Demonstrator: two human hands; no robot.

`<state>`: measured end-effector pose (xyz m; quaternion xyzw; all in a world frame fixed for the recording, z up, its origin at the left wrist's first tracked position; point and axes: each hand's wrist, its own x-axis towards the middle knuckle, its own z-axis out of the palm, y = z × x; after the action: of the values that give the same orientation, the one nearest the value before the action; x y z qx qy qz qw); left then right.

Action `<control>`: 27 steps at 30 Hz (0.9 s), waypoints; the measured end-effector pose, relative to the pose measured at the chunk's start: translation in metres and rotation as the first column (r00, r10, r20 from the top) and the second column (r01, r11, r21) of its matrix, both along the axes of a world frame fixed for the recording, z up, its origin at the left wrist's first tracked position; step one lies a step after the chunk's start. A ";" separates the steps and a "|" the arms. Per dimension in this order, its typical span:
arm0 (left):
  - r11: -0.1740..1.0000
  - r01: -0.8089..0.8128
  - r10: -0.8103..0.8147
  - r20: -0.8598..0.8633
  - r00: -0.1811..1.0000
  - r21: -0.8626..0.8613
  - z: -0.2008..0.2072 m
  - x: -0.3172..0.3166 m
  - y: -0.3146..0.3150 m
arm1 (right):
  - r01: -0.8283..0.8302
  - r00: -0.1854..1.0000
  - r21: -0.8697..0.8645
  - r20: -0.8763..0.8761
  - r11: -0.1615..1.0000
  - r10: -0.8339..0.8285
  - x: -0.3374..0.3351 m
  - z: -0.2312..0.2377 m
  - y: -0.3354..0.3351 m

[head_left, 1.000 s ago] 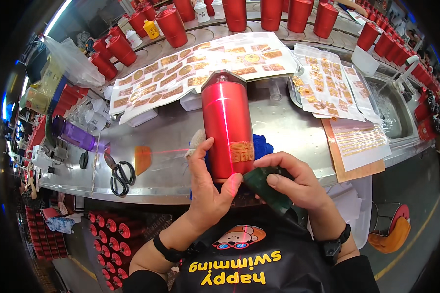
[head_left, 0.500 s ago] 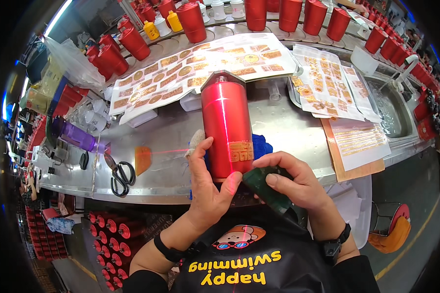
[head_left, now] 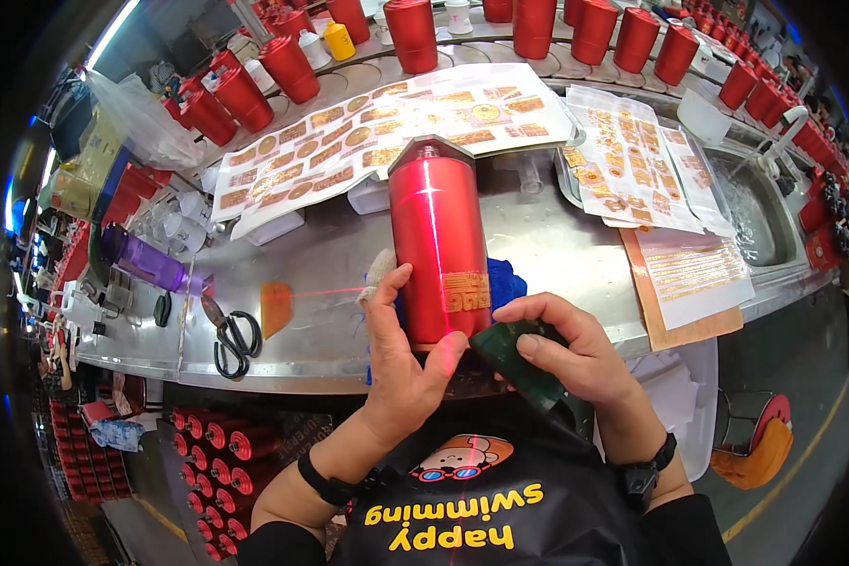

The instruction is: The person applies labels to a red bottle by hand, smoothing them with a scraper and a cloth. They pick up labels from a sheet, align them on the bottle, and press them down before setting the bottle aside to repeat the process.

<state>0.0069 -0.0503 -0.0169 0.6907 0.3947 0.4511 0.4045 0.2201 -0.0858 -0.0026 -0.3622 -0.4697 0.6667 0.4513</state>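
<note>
A glossy red bottle point(head_left: 434, 217) lies on a bunched blue cloth point(head_left: 507, 281), its base toward me and its dark threaded neck at the far end. A gold patterned decal point(head_left: 467, 292) sits near its base on the right side. My left hand point(head_left: 404, 363) steadies the bottle, fingers along its left side and thumb at the bottom edge. In my right hand point(head_left: 571, 349) is a dark green flat scraper point(head_left: 517, 363), pinched between thumb and fingers beside the base. A red laser cross falls on the bottle. Some fingers of the right hand are hidden behind the scraper.
Sheets of gold decals point(head_left: 349, 141) lie across the far side of the metal bench point(head_left: 575, 236). Scissors point(head_left: 228, 338) and an orange scraper point(head_left: 275, 309) rest at the left, near a purple bottle point(head_left: 151, 262). A sink point(head_left: 755, 212) is at right. Red bottles line the conveyor point(head_left: 491, 57) behind.
The red bottles on the conveyor have moved to the right. The held bottle and both hands have barely shifted; the scraper sits very slightly farther right.
</note>
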 end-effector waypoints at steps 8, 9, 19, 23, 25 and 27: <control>0.729 0.106 0.160 -0.319 0.934 0.677 -0.011 -0.036 -0.012 | 0.051 0.996 0.038 0.074 0.998 -0.054 0.009 -0.005 0.000; 0.712 0.097 0.158 -0.294 0.943 0.695 -0.009 -0.032 -0.010 | 0.048 0.996 0.039 0.075 0.998 -0.051 0.009 -0.005 0.000; 0.484 0.366 0.145 -0.486 0.862 0.794 0.017 0.004 0.003 | 0.256 0.938 0.151 0.200 0.955 -0.283 0.019 0.001 -0.020; 0.658 0.274 0.104 -0.445 0.890 0.702 0.034 0.002 -0.006 | 0.318 0.892 0.329 0.214 0.889 -0.398 0.009 0.019 -0.025; 0.727 0.304 -0.046 -0.398 0.916 0.616 0.042 0.000 -0.010 | 0.343 0.879 0.357 0.205 0.869 -0.431 -0.005 0.038 -0.030; 0.924 0.383 -0.382 0.105 0.918 0.009 0.039 -0.002 -0.017 | 0.338 0.855 0.517 0.182 0.787 -0.487 -0.020 0.048 -0.030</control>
<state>0.0049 -0.0677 0.0224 0.7275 0.2331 0.3967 0.5090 0.2000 -0.1162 0.0457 -0.4361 -0.5881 0.3529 0.5826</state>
